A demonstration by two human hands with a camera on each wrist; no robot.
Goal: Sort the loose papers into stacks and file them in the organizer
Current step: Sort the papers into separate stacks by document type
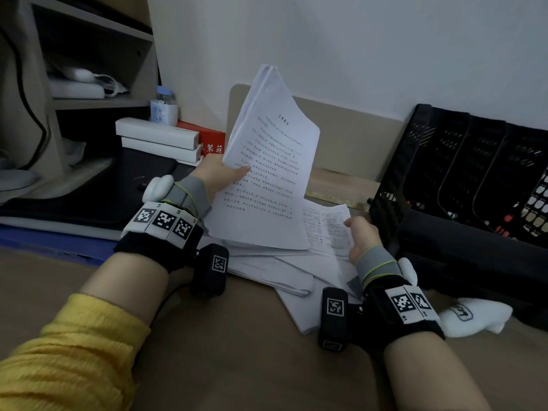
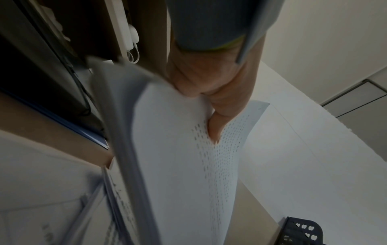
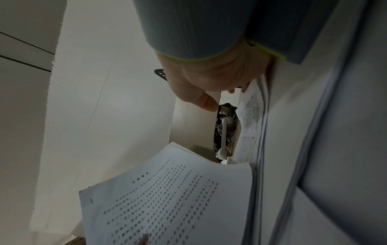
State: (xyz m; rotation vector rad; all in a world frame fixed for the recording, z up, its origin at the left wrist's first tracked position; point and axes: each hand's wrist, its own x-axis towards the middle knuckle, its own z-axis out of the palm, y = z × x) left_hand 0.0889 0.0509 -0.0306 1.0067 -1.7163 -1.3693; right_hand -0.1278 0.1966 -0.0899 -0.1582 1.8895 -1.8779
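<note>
Nearest, at 7 o'clock: a yellow sleeve (image 1: 68, 351) on the left forearm; both wrists carry black bands with printed square markers.

Right hand (image 1: 360, 237), at 4 o'clock: rests at the right edge of the loose pile (image 1: 299, 271). In the head view the thumb lies on the top printed sheet; the wrist view shows sheet edges running past the palm and the thumb sticking out free. Whether the fingers clasp any sheets I cannot tell.

Loose pile, centre: white sheets fanned unevenly on the brown surface (image 1: 237, 351), corners pointing several ways.

White cloth (image 1: 474, 317), at 4 o'clock: lies just right of the right wrist, against the organizer's base.

Left hand (image 1: 218, 178), centre-left: grasps a sheaf (image 1: 267, 173) of printed pages at its left edge, thumb on the front page, fingers behind. The sheaf is raised off the pile and tilted, its top corner leaning toward 12 o'clock, its lower edge overlapping the pile.

Organizer (image 1: 462, 173), at 3 o'clock: black, perforated, several upright slots, standing against the wall, apart from the sheaf.

Beyond, at 10 o'clock: two white boxes (image 1: 158, 140) stacked, a red box (image 1: 207, 139) just behind them, a capped bottle (image 1: 164, 109) above.

At 11 o'clock: a shelf unit (image 1: 98, 69) holding white items.
</note>
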